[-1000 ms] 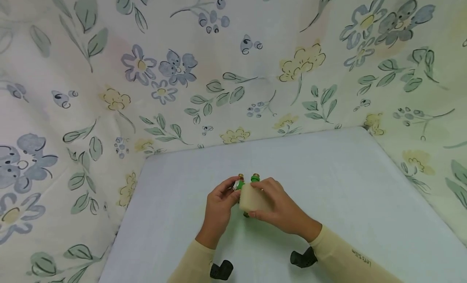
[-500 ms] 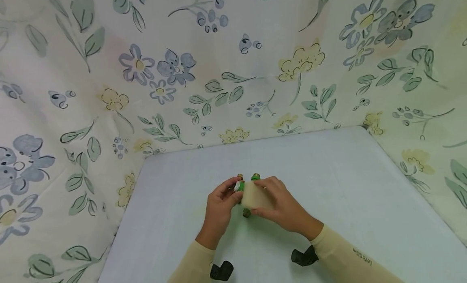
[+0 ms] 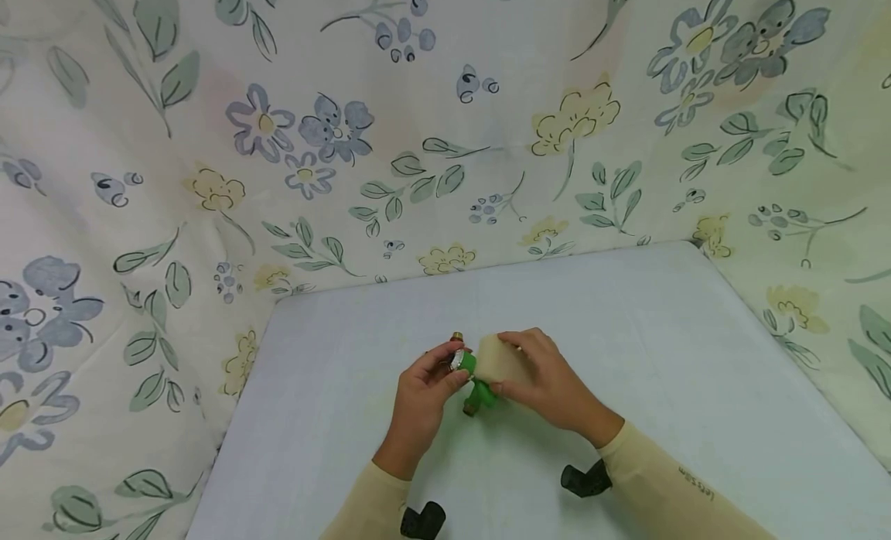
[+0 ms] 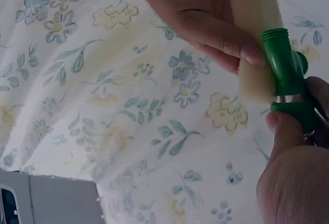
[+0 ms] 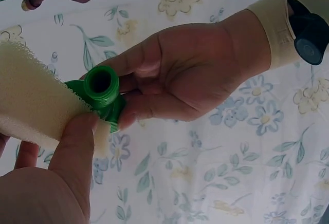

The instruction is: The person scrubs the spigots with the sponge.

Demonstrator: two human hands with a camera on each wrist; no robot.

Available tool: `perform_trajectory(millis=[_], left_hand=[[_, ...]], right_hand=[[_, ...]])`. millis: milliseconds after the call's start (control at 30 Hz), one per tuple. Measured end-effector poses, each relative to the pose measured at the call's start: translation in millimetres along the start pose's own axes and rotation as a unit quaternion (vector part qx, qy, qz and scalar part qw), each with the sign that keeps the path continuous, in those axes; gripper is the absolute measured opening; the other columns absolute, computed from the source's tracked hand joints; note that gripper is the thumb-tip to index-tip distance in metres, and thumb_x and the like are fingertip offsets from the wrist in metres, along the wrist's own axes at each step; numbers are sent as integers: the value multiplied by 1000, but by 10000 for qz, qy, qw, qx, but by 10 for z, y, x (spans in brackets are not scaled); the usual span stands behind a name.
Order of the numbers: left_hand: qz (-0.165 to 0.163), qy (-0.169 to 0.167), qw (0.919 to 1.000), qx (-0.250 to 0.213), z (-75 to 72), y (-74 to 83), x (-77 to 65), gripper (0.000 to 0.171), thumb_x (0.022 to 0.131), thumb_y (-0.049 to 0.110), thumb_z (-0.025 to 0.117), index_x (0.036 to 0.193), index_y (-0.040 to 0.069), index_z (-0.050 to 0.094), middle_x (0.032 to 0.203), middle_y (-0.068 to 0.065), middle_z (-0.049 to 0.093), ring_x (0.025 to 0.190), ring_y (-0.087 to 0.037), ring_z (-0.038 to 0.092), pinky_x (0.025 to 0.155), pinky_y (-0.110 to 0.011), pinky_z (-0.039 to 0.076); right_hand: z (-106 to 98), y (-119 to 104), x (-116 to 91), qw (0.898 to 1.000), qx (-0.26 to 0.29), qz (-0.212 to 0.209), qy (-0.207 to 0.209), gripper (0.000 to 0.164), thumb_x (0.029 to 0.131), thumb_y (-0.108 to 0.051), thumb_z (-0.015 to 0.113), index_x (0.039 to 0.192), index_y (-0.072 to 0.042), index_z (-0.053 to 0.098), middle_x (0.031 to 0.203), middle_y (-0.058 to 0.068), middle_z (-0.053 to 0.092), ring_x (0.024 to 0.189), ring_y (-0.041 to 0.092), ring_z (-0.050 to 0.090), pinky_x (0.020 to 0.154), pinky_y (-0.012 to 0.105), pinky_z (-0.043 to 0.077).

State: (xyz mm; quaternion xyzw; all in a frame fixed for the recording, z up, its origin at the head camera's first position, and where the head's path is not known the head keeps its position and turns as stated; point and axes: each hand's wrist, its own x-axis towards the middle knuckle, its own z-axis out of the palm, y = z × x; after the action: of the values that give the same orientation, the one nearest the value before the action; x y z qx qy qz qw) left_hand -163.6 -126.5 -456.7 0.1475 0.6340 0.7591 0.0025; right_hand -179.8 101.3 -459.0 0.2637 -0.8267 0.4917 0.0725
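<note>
My left hand (image 3: pixel 420 389) grips a green plastic tap (image 4: pixel 282 70) with a threaded open end and a silver band. Its thumb lies along the lower green part in the left wrist view. In my right hand (image 3: pixel 553 381) is a thick cream sponge (image 3: pixel 503 358), pinched between thumb and fingers. The sponge is right at the tap's side, covering part of it in the right wrist view (image 5: pixel 36 93).
Behind the left hand stands a dark red fitting with a brass tip (image 3: pixel 456 337). Another green piece with a brown end (image 3: pixel 480 398) sits just below the hands. The white table (image 3: pixel 626 316) meets a floral cloth (image 3: pixel 431 138) at its back and sides.
The right hand and sponge have shifted slightly up and to the right, showing more green below. The green piece with a brass top behind the sponge is now hidden. The left hand stays nearly in place.
</note>
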Motion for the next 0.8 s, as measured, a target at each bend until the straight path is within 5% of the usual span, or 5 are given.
perform_trajectory(millis=[300, 500, 800], left_hand=[[-9, -20, 9997, 246, 60, 147, -14, 40, 89, -1, 65, 128, 0, 55, 130, -16, 53, 123, -28, 50, 94, -34, 46], [-97, 2, 9996, 269, 35, 48, -24, 40, 88, 6, 68, 127, 6, 58, 127, -17, 56, 120, -30, 52, 91, -35, 48], [-77, 7, 9992, 380, 26, 11, -42, 40, 88, 14, 70, 126, 12, 60, 129, -15, 55, 119, -31, 53, 90, -37, 49]], right_hand=[[-12, 93, 27, 9999, 54, 47, 70, 66, 80, -45, 76, 137, -24, 48, 122, -8, 47, 108, 13, 43, 79, 41, 45], [-51, 175, 47, 9977, -348, 405, 422, 68, 81, -46, 75, 136, -17, 49, 117, -2, 47, 105, 14, 43, 78, 39, 46], [-52, 222, 23, 9965, -61, 738, 400, 67, 82, -48, 73, 137, -19, 47, 116, -1, 47, 103, 16, 43, 78, 40, 45]])
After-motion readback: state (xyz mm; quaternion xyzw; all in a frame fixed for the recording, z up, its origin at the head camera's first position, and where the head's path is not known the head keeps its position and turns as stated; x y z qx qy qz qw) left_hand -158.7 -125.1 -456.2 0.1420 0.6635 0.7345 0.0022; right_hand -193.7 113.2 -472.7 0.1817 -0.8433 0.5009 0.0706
